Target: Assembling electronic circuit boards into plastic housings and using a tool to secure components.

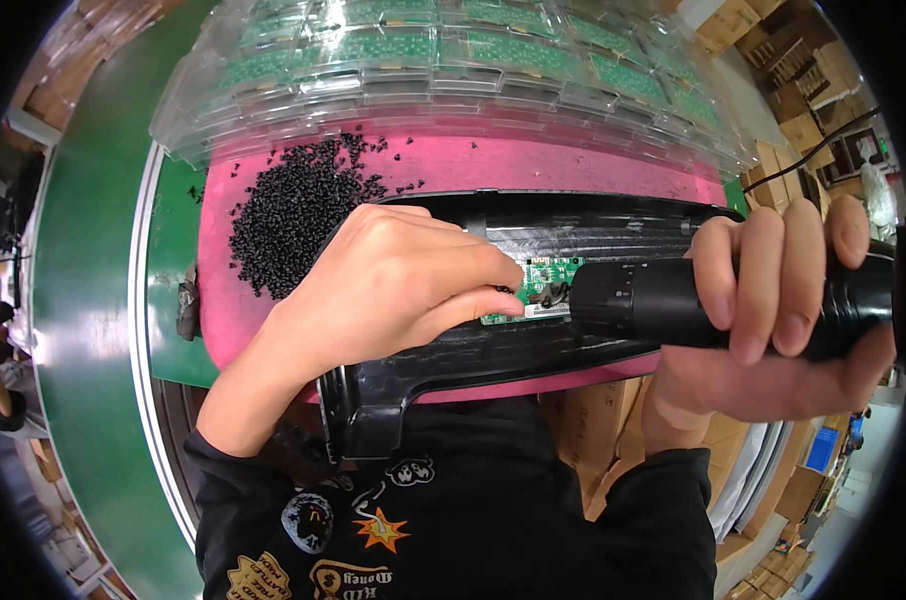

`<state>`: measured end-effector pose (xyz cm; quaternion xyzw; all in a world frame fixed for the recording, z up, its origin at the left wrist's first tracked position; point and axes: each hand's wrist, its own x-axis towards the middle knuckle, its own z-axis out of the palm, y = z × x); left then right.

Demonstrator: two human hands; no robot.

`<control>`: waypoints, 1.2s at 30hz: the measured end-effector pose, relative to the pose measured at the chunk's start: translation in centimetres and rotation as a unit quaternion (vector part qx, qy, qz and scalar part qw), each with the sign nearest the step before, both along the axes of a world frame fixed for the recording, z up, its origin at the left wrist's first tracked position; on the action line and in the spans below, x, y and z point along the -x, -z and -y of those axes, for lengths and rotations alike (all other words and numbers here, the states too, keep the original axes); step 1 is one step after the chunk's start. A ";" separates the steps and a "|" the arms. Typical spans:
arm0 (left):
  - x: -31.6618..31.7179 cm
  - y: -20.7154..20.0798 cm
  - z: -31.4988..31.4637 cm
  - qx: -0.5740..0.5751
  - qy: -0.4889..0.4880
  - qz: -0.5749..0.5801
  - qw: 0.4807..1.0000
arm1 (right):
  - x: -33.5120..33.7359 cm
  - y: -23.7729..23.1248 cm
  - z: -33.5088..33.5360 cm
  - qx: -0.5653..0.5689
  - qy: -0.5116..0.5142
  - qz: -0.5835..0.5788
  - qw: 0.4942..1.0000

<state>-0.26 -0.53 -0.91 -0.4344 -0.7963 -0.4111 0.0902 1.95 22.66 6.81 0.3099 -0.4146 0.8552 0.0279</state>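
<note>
Black, thick and cylindrical, a driver-like tool (663,302) fills my right hand's (758,285) curled grasp, nose over the green circuit board (555,271) inside the black housing (533,356). My left hand's (393,275) thumb and finger nearly meet at the board's left end; whether they pinch anything, I can't tell. The board is placed; fastening looks unfinished, I judge. Left of the housing lie loose black screws (298,215); beyond it, clear trays (453,85).
</note>
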 end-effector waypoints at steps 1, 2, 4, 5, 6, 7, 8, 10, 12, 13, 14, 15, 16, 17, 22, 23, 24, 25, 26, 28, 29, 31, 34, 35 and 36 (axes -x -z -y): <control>0.0 -0.1 0.0 -0.012 0.007 -0.018 1.000 | -0.2 0.1 -0.1 0.004 0.011 -0.009 1.000; 0.0 -0.1 0.1 -0.024 0.014 -0.037 0.999 | -0.3 0.2 -0.2 0.008 0.023 -0.018 1.000; 0.0 0.1 -0.1 -0.031 0.019 -0.042 0.998 | -0.3 0.1 0.8 0.025 0.023 -0.025 0.999; 0.0 0.1 -0.1 -0.038 0.026 -0.047 0.998 | -0.3 0.0 1.2 0.043 0.025 -0.031 0.998; 0.0 0.1 -0.1 -0.039 0.022 -0.046 0.998 | -0.4 -0.1 1.4 0.043 0.021 -0.031 0.998; 0.0 0.0 -0.1 -0.034 0.023 -0.055 0.998 | -0.6 -0.2 1.4 0.045 0.039 -0.017 0.998; 0.0 -0.1 -0.1 -0.028 0.024 -0.063 0.997 | -0.6 -0.2 1.4 0.048 0.057 -0.003 0.997; -0.1 -0.1 -0.1 -0.033 0.022 -0.059 0.997 | -0.6 0.0 1.5 0.051 0.057 -0.008 0.997; 0.0 -0.2 -0.1 -0.038 0.023 -0.056 0.997 | -0.5 0.0 1.8 0.049 0.063 -0.017 0.997; 0.0 -0.3 -0.2 -0.045 0.014 -0.063 0.997 | -0.5 0.0 2.0 0.049 0.064 -0.017 0.997; 0.1 -0.3 -0.2 -0.051 0.005 -0.071 0.996 | -0.3 0.0 2.3 0.042 0.058 -0.026 0.997; 0.1 -0.2 -0.1 -0.051 0.003 -0.070 0.996 | -0.1 0.0 2.5 0.036 0.050 -0.035 0.998; 0.1 0.1 -0.1 -0.032 -0.005 -0.065 0.997 | 0.1 0.1 2.5 0.036 0.049 -0.034 0.998; 0.2 0.2 0.0 -0.012 -0.014 -0.060 0.998 | 0.4 0.2 2.4 0.016 0.036 -0.030 0.999; 0.1 0.1 0.2 0.018 -0.037 -0.010 0.999 | 2.1 1.2 2.4 -0.041 -0.012 -0.050 0.998; 0.1 0.2 0.4 0.021 -0.053 0.009 0.998 | 2.5 1.6 2.6 -0.040 -0.023 -0.044 0.998; 0.1 0.4 0.5 0.021 -0.053 0.009 0.998 | 3.0 2.2 2.6 -0.059 -0.034 -0.053 0.996; 0.1 0.6 0.6 0.038 -0.086 0.018 0.995 | 2.9 2.7 3.0 -0.078 0.003 -0.029 0.997; 0.1 0.7 0.7 0.055 -0.119 0.027 0.991 | 2.7 3.1 3.8 -0.097 0.040 -0.005 0.994; -0.1 0.3 0.6 0.043 -0.129 0.053 0.989 | 2.9 4.1 4.3 -0.129 0.067 -0.012 0.989; -0.2 0.1 0.4 0.038 -0.141 0.061 0.987 | 3.0 4.4 4.4 -0.143 0.077 -0.012 0.987; -0.5 -0.4 0.3 0.033 -0.154 0.070 0.985 | 3.0 4.5 4.3 -0.152 0.074 -0.008 0.986; -0.6 -0.6 0.4 0.064 -0.157 0.090 0.981 | 3.0 4.6 4.5 -0.164 0.079 -0.004 0.983; -0.6 -0.5 0.4 0.065 -0.156 0.090 0.982 | 3.0 4.7 4.6 -0.168 0.085 -0.006 0.982; -0.6 -0.4 0.4 0.065 -0.155 0.088 0.982 | 3.0 4.8 4.6 -0.168 0.086 -0.005 0.982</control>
